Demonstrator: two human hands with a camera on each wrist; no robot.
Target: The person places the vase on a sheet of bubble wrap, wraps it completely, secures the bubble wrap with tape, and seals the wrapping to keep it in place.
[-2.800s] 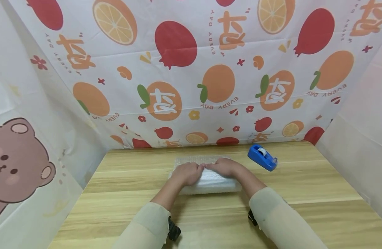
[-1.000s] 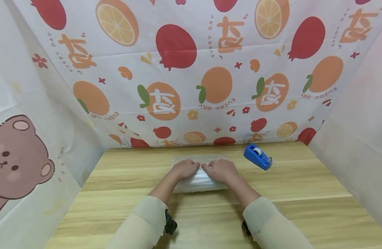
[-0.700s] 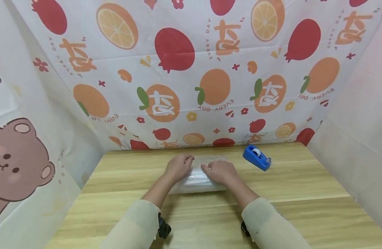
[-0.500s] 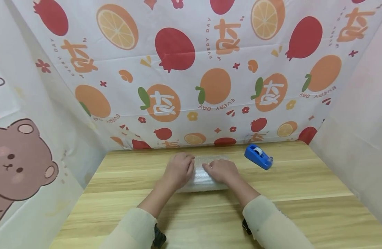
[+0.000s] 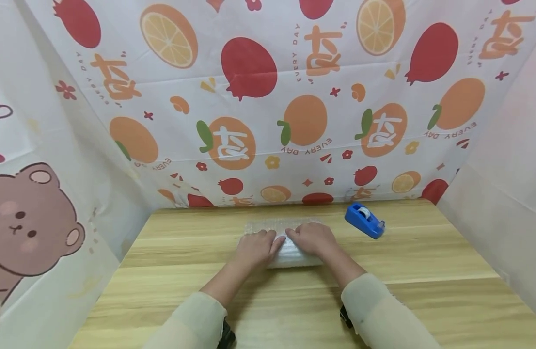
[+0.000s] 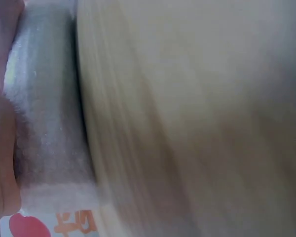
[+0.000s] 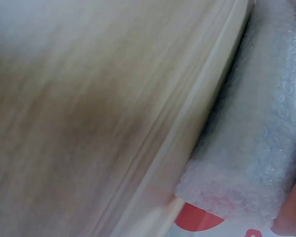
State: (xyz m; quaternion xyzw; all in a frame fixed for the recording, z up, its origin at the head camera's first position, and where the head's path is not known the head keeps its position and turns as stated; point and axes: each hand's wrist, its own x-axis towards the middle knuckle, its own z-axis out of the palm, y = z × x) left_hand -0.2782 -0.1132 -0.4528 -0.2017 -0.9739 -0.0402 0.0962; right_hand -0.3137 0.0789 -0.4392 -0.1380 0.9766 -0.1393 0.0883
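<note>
A bundle of clear bubble wrap [image 5: 294, 260] lies crosswise on the wooden table, thick and rounded along its near side. My left hand [image 5: 256, 248] holds its left part from above, fingers bent over the top and thumb pointing inward. On the right part, my right hand [image 5: 312, 237] grips the same way, its thumb close to the left one. Both sets of fingertips are hidden. Up close in the right wrist view, the bubble wrap [image 7: 256, 128] shows its bubbles and a loose, puffy end. The left wrist view has the bundle [image 6: 49, 108] beside part of a hand, slightly blurred.
A blue tape dispenser [image 5: 365, 220] with a roll of tape stands at the back right of the wooden table [image 5: 425, 291]. A fruit-print cloth [image 5: 303, 116] hangs along the far edge. Pale cloths hang at both sides, the left one with a bear print [image 5: 28, 218].
My left hand shifted outward to the left and then came back towards the middle, its fingers lying over the wrap. The right hand stays almost in place on the bundle.
</note>
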